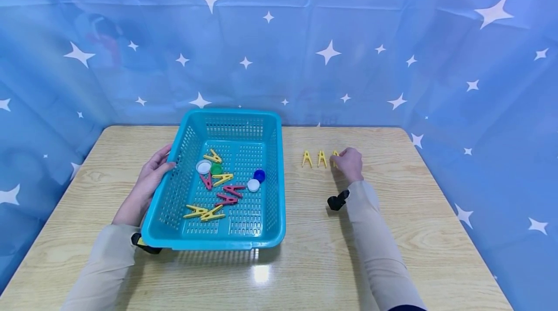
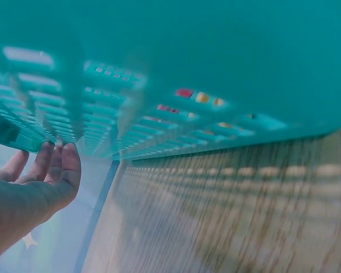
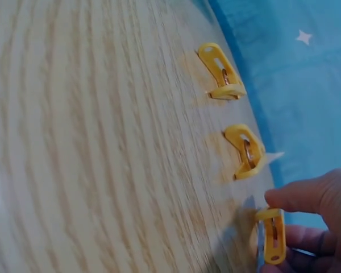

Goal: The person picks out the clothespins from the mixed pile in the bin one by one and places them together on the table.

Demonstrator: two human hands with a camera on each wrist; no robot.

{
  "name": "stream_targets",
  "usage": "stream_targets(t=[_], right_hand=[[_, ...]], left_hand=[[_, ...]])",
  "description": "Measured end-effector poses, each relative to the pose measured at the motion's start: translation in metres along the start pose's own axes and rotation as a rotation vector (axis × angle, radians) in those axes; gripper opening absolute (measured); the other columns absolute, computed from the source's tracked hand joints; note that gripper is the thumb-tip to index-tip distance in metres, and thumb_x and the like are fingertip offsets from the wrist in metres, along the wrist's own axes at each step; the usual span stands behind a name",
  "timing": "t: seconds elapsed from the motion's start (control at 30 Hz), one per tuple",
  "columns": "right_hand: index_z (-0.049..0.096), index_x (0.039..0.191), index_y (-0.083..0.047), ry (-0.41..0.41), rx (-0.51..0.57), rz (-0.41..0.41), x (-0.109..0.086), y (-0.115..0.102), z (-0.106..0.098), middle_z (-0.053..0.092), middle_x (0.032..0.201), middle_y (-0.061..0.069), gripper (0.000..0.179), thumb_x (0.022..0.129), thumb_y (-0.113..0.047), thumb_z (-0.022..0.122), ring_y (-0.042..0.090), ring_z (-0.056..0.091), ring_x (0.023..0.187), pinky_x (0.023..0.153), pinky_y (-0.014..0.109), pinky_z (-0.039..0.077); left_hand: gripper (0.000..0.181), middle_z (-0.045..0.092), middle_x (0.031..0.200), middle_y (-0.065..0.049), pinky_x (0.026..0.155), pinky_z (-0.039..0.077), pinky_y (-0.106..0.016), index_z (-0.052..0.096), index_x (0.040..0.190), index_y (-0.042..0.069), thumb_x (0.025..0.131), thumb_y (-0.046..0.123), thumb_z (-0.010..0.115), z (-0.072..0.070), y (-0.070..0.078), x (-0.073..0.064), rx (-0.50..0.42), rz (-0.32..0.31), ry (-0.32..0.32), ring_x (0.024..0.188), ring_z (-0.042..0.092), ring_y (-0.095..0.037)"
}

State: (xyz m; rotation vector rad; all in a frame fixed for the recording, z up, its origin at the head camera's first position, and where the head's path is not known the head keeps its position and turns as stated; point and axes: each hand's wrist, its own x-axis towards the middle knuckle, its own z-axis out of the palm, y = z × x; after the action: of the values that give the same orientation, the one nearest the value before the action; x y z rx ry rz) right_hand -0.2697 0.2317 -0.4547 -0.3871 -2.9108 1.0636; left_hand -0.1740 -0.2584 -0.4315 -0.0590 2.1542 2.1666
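Yellow plastic clothespin (image 3: 278,245), rightmost of three on the wood-grain table (image 1: 327,257), is pinched by the right hand (image 1: 350,163); the left hand's (image 1: 148,180) fingers grip a turquoise perforated plastic basket (image 1: 213,243).

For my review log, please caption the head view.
Left hand grips a turquoise rectangular plastic basket; right hand pinches the rightmost yellow A-shaped plastic clothespin of three on a wood-grain table.

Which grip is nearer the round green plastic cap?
Left: the left grip holds the turquoise rectangular plastic basket left of the cap; the right grip is outside, farther right, at a yellow plastic clothespin.
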Motion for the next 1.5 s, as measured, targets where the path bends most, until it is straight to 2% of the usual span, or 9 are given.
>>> stream_targets(t=[0.3,0.5,0.7,0.87,1.03,1.13,1.2,1.27,1.5], right_hand=[[0.045,0.062,-0.008,0.005,-0.04,0.028,0.0,-0.003,0.002,0.039,0.05,0.0,0.032,0.084,-0.019,0.064,0.014,0.037,0.045,0.047,0.029,0.035],[0.038,0.055,-0.011,-0.011,-0.048,0.045,0.002,-0.003,0.004,0.029,0.044,-0.003,0.039,0.085,-0.017,0.062,0.012,0.027,0.039,0.041,0.027,0.03],[0.034,0.048,-0.014,-0.022,-0.037,0.006,0.0,-0.002,0.004,0.025,0.042,-0.004,0.046,0.085,-0.015,0.061,0.01,0.021,0.037,0.039,0.025,0.026],[0.036,0.049,-0.013,-0.032,0.002,-0.032,-0.004,-0.002,0.0,0.034,0.041,-0.002,0.046,0.088,-0.02,0.06,0.011,0.028,0.036,0.038,0.026,0.026],[0.046,0.064,-0.006,0.01,0.029,-0.062,-0.008,-0.005,-0.006,0.043,0.053,0.002,0.034,0.091,-0.023,0.058,0.013,0.036,0.044,0.047,0.028,0.034],[0.056,0.084,0.003,0.028,0.051,-0.08,-0.011,-0.01,-0.01,0.055,0.074,0.013,0.026,0.092,-0.022,0.056,0.018,0.046,0.057,0.059,0.034,0.043],[0.057,0.099,0.006,0.03,0.071,-0.077,-0.014,-0.015,-0.012,0.058,0.092,0.02,0.029,0.093,-0.022,0.055,0.024,0.052,0.069,0.067,0.038,0.045],[0.057,0.107,0.007,0.03,0.084,-0.073,-0.015,-0.02,-0.014,0.058,0.101,0.023,0.033,0.094,-0.023,0.055,0.028,0.054,0.077,0.07,0.04,0.046],[0.058,0.108,0.007,0.055,0.12,-0.1,-0.02,-0.036,-0.019,0.057,0.099,0.021,0.033,0.094,-0.023,0.054,0.03,0.054,0.083,0.073,0.04,0.046]], left_hand=[[0.06,0.029,0.145,-0.012,0.078,0.051,-0.019,0.019,0.15,0.014,0.098,0.02,0.048,0.001,0.0,0.001,-0.003,-0.003,-0.005,0.114,0.044,-0.01],[0.06,0.03,0.143,-0.011,0.078,0.051,-0.02,0.02,0.15,0.014,0.098,0.02,0.049,0.001,0.0,0.001,-0.011,-0.001,0.002,0.112,0.045,-0.009],[0.059,0.032,0.143,-0.011,0.077,0.05,-0.019,0.021,0.15,0.014,0.098,0.02,0.048,0.001,-0.001,0.001,0.007,0.008,0.003,0.112,0.046,-0.009],[0.059,0.031,0.143,-0.012,0.077,0.05,-0.02,0.02,0.15,0.014,0.098,0.019,0.048,0.001,-0.001,0.001,0.017,0.009,0.005,0.114,0.045,-0.012],[0.059,0.027,0.147,-0.015,0.077,0.05,-0.019,0.019,0.15,0.015,0.098,0.02,0.047,0.001,-0.001,0.001,0.026,0.001,0.005,0.119,0.043,-0.016],[0.059,0.026,0.148,-0.016,0.077,0.051,-0.02,0.019,0.151,0.015,0.099,0.02,0.047,0.0,-0.001,0.001,0.027,0.0,0.004,0.119,0.043,-0.017],[0.059,0.026,0.148,-0.016,0.077,0.051,-0.02,0.019,0.151,0.014,0.099,0.02,0.047,0.0,-0.001,0.001,0.023,0.002,0.003,0.118,0.043,-0.016],[0.059,0.026,0.147,-0.016,0.077,0.051,-0.02,0.019,0.15,0.014,0.099,0.02,0.047,0.0,-0.001,0.001,0.018,0.003,0.004,0.117,0.044,-0.014],[0.059,0.028,0.146,-0.014,0.077,0.051,-0.02,0.02,0.15,0.014,0.098,0.02,0.048,0.0,-0.001,0.0,0.011,0.0,0.006,0.118,0.044,-0.015]])
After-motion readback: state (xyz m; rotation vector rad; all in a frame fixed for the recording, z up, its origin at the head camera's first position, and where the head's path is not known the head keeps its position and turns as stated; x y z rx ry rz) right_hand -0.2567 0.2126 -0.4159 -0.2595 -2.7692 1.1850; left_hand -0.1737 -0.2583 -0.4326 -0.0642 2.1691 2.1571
